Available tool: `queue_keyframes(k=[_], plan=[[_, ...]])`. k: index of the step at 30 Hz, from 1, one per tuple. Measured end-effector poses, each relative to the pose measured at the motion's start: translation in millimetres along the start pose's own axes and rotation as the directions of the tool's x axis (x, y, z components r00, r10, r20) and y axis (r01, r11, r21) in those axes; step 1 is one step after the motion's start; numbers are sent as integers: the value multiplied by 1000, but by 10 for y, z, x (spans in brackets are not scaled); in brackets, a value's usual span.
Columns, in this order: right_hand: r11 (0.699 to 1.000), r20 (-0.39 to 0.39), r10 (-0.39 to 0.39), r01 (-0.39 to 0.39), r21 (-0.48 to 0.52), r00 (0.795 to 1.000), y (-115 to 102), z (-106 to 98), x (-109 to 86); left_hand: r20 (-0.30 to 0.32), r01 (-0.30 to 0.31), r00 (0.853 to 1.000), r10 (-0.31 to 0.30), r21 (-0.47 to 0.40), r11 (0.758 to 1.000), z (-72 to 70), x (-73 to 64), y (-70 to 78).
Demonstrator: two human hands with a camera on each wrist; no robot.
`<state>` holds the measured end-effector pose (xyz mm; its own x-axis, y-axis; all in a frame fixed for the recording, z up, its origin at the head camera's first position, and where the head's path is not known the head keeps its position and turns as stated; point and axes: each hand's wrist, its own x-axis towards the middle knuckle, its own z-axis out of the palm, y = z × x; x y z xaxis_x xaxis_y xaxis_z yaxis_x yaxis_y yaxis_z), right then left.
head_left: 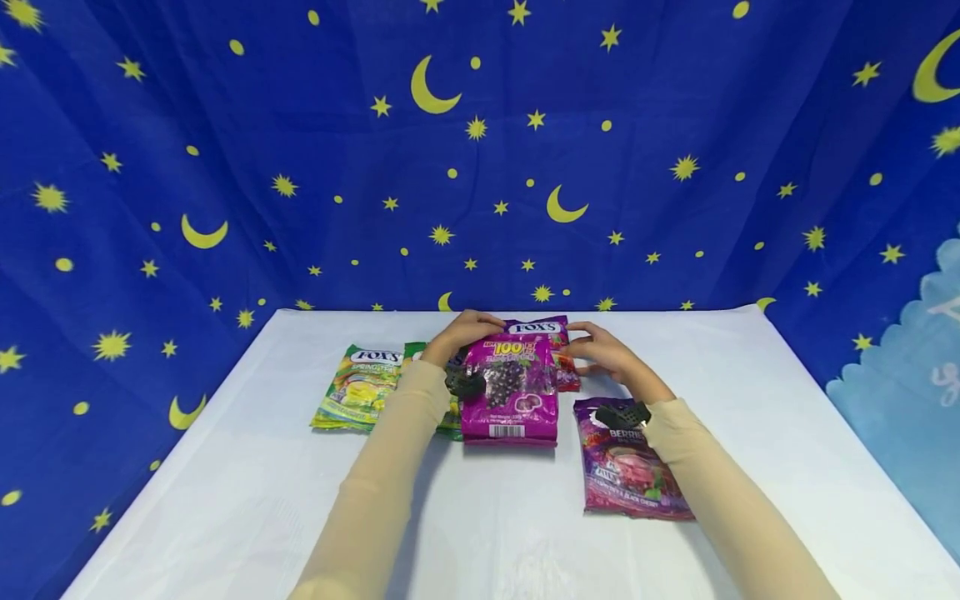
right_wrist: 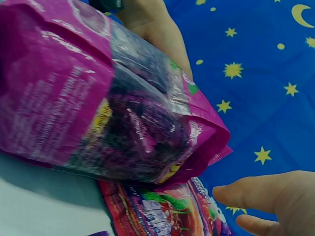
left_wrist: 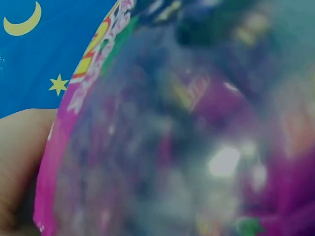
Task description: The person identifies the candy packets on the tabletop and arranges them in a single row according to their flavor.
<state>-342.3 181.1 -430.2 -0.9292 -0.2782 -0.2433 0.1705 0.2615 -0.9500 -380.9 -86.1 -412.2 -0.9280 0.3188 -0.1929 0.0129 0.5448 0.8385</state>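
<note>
A magenta candy bag [head_left: 517,400] with a dark-grape picture and "100" on it is tilted up off the table, its see-through side showing wrapped sweets [right_wrist: 142,128]. My left hand [head_left: 463,332] grips it at its upper left edge; in the left wrist view the bag [left_wrist: 147,147] hides most of that hand. Behind and below it lies a purple-and-red FOX'S candy bag [head_left: 558,331]. Beside that bag's right edge is my right hand [head_left: 609,354], fingers spread and holding nothing; whether a fingertip touches the bag is unclear.
A purple "Berries" candy bag [head_left: 626,475] lies under my right forearm. To the left lie a green-and-yellow FOX'S bag [head_left: 360,387] and another green bag [head_left: 452,425], partly covered. A blue star-and-moon cloth [head_left: 345,142] hangs behind the white table [head_left: 247,492].
</note>
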Motion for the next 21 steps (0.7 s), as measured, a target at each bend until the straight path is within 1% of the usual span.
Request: queue_keyframes(k=[5,8,10,13,17,21], plan=[[1000,17,13,-13,-8,1000,2,-34,70,21,50,999,-50,-10,999,23,41,61],[999,26,28,-28,18,999,1,-54,109,51,100,994,-96,-78,992,18,69,82],[999,23,41,-42,27,999,1,-54,132,74,146,988,-137,-134,980,19,94,71],[998,21,53,-53,28,998,6,-40,151,95,195,979,-179,-202,960,39,121,37],[998,9,59,-59,11,998,-5,-1,152,105,198,979,-175,-280,939,42,122,6],[998,3,62,-62,-1,998,-25,28,160,141,215,975,-173,-385,897,7,89,5]])
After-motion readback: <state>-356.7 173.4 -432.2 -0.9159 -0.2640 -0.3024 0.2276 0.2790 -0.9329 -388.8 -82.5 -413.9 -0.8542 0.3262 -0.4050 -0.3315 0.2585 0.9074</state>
